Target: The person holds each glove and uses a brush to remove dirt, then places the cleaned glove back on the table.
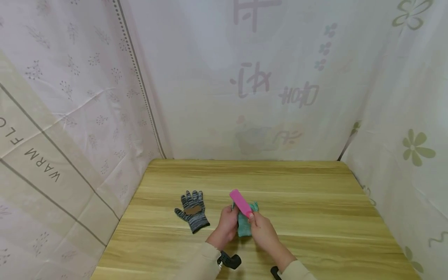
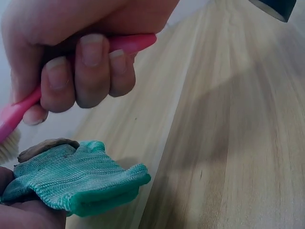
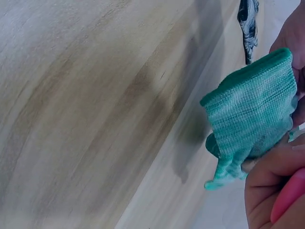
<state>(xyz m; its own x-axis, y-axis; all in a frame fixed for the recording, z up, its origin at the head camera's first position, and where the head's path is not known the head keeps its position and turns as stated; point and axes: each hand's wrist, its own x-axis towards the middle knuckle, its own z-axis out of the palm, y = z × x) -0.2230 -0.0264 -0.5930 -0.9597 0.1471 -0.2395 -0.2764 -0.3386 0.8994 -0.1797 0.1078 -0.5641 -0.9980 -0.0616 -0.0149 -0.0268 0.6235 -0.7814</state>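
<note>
My right hand (image 1: 264, 232) grips a pink-handled brush (image 1: 240, 202), fingers curled round the handle. Pale bristles (image 2: 9, 147) show at the left edge of the left wrist view, above a green knitted glove (image 2: 90, 179). That glove is held by my left hand (image 1: 228, 224), off the table, with its cuff towards me. A brownish patch (image 2: 45, 149) lies on the glove near its finger end. Whether the bristles touch the patch cannot be told. Part of the left hand is hidden behind the glove in the right wrist view.
A grey-and-black striped glove (image 1: 198, 221) lies flat on the wooden table (image 1: 315, 194) to the left, with a brown patch (image 1: 192, 210) across its palm. Patterned curtains (image 1: 196, 97) hang round the table's back and sides.
</note>
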